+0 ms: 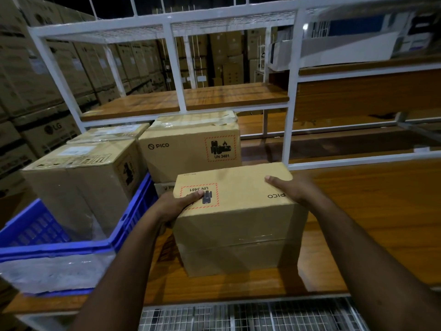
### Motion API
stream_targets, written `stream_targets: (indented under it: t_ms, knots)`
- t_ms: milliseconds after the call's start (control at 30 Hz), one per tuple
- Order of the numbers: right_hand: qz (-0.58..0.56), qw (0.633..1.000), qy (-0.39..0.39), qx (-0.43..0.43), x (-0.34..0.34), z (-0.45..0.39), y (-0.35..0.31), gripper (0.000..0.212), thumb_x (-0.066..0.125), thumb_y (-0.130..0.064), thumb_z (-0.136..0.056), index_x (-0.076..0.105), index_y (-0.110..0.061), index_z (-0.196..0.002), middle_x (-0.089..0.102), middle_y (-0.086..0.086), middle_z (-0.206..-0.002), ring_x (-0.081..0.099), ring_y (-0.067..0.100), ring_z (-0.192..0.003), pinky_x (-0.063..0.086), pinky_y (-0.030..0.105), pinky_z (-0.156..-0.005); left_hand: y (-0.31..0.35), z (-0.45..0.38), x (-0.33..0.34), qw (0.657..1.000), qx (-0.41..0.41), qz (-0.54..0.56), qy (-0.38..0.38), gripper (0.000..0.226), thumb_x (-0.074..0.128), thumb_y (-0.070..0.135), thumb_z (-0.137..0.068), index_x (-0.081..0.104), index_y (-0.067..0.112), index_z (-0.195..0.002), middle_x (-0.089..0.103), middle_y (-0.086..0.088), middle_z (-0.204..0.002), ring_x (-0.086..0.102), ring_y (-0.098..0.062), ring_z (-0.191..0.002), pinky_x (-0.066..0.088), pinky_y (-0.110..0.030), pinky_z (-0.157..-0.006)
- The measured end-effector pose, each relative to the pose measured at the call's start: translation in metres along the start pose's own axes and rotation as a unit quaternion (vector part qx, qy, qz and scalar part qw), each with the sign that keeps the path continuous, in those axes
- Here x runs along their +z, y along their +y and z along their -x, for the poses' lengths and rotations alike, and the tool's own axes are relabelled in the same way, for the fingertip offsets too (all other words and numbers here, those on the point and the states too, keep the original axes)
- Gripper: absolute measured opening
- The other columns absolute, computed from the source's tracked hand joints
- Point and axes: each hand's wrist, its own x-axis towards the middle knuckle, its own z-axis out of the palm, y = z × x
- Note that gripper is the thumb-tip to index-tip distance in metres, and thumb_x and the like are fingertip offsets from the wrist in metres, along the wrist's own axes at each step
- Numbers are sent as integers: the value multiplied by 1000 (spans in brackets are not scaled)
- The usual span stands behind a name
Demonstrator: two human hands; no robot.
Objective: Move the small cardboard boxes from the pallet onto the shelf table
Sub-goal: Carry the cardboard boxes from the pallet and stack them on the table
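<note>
Held box (235, 211): small cardboard carton, PICO mark and red-hatched UN 3481 label on top, both printed upside down to the camera; taped seam across the near face; bottom on or just above the bench, contact not clear.
Bench (372, 211): wooden surface of the shelf table, white metal frame around it; wire mesh along the near edge below.
Left hand (177, 205): at the box's left side, thumb laid over the top edge on the label; other fingers hidden behind the left face, wrapped round the corner.
Right hand (290, 187): on the box's top right corner, fingers curled over the far right edge, thumb flat on the top.
Second PICO box (191, 149): upright behind the held box, label reading right way up, taped top; stands on another carton of which only a strip shows.
Left cartons (81, 173): two tall plain cartons side by side, with handling marks and white labels, standing in the crate.
Blue crate (59, 240): plastic, latticed walls, clear film at its front; on the bench, left of the held box.
Upper shelf (186, 99): wooden board in the white frame.
Background stacks (35, 91): large LG cartons, left and behind.
</note>
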Motion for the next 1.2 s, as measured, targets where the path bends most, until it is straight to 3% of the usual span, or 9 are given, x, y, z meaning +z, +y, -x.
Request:
stream_targets:
  t_ms: [167, 233, 333, 500, 767, 833, 967, 1033, 1200]
  knots:
    - [8, 999, 16, -31, -1, 11, 10, 48, 65, -70, -76, 57, -25, -89, 66, -3, -91, 64, 16, -82, 52, 31, -69, -6, 19, 5, 998, 63, -10, 5, 44, 68, 60, -78, 61, 31, -111, 71, 3, -111, 69, -17, -102, 56, -33, -86]
    - [18, 999, 25, -39, -2, 19, 16, 54, 63, -73, -75, 61, -23, -94, 68, -2, -91, 67, 17, -81, 56, 35, -74, -10, 29, 7, 996, 92, -9, 10, 44, 67, 61, -76, 59, 36, -111, 71, 9, -111, 68, -9, -100, 53, -25, -78]
    - [14, 997, 49, -59, -4, 33, 22, 51, 63, -71, -77, 63, -24, -97, 71, -2, -89, 69, 17, -79, 59, 40, -75, -17, 41, 13, 993, 111, 27, 29, 49, 72, 56, -75, 58, 35, -116, 72, 9, -112, 69, -9, -102, 54, -26, -79]
    - [-60, 988, 82, -113, -2, 55, 27, 50, 69, -61, -80, 58, -27, -115, 68, -4, -98, 68, 14, -83, 58, 34, -65, -29, 47, 18, 989, 105, 64, 83, 99, 85, 57, -62, 38, 27, -144, 61, 4, -127, 64, -16, -110, 57, -37, -86]
    - [-147, 983, 30, -103, -4, 76, 53, 64, 78, -47, -76, 46, -25, -126, 61, -7, -110, 64, 14, -94, 55, 31, -65, -46, 54, 38, 972, 103, 151, 151, 67, 65, 64, -78, 46, 22, -127, 67, -4, -114, 74, -18, -91, 62, -38, -71]
    - [-164, 982, 9, -94, -5, 83, 56, 65, 73, -54, -76, 42, -27, -126, 58, -8, -110, 63, 16, -95, 55, 34, -67, -49, 50, 38, 970, 106, 161, 150, 73, 53, 79, -81, 52, 18, -122, 69, -12, -107, 75, -25, -88, 63, -45, -72]
    - [-272, 961, -10, -48, -1, 89, 54, 62, 31, -74, -83, 43, -35, -130, 59, -8, -109, 58, 14, -97, 46, 38, -76, -53, 42, 40, 966, 100, 184, 150, 95, 48, 94, -73, 54, 15, -126, 67, -19, -112, 73, -31, -95, 63, -53, -77]
    - [-270, 962, -7, -39, 0, 86, 51, 63, 26, -76, -85, 41, -36, -131, 57, -7, -111, 55, 13, -99, 41, 41, -83, -56, 38, 42, 967, 95, 188, 145, 91, 51, 92, -74, 52, 22, -132, 66, -18, -117, 72, -31, -101, 62, -55, -79]
    - [-245, 969, -3, -25, 2, 82, 48, 55, 28, -73, -87, 39, -31, -122, 51, -12, -98, 47, 1, -84, 37, 37, -74, -63, 38, 41, 974, 99, 164, 122, 86, 51, 90, -73, 52, 30, -135, 57, -12, -130, 65, -31, -110, 62, -54, -79]
